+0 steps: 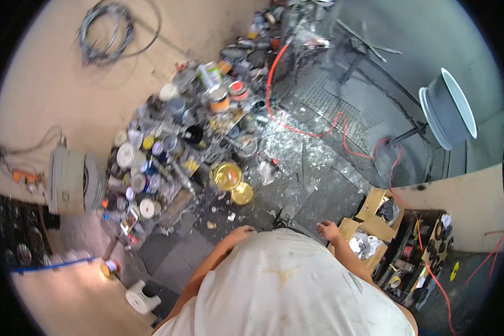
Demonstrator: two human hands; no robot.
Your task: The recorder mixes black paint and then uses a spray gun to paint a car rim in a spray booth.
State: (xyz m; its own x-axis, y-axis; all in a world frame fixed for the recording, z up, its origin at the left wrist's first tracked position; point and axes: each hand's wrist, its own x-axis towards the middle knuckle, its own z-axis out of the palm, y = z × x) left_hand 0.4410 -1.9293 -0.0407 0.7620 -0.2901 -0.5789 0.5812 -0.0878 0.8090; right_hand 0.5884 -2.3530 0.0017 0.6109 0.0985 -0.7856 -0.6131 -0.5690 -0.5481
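My left hand [243, 231] hangs beside the stained white shirt [285, 274], partly hidden by it. Its visible fingers look loosely stretched, and nothing shows in them. On the other side, my right hand [327, 229] is held out low with the fingers loosely apart, also without anything visible in it. The nearest things to my left hand are an open gold-coloured tin [227, 177] on the floor and a round gold lid [242, 194] beside it. Close by my right hand stand open cardboard boxes [350, 228] with crumpled white material inside.
Paint cans and tubs [176, 109] crowd the left wall in a messy pile. A red hose [319, 135] runs over the speckled floor [302, 162]. At the right, a grey wheel rim [443, 109] sits on a stand. A dark crate of tools [406, 257] is below it.
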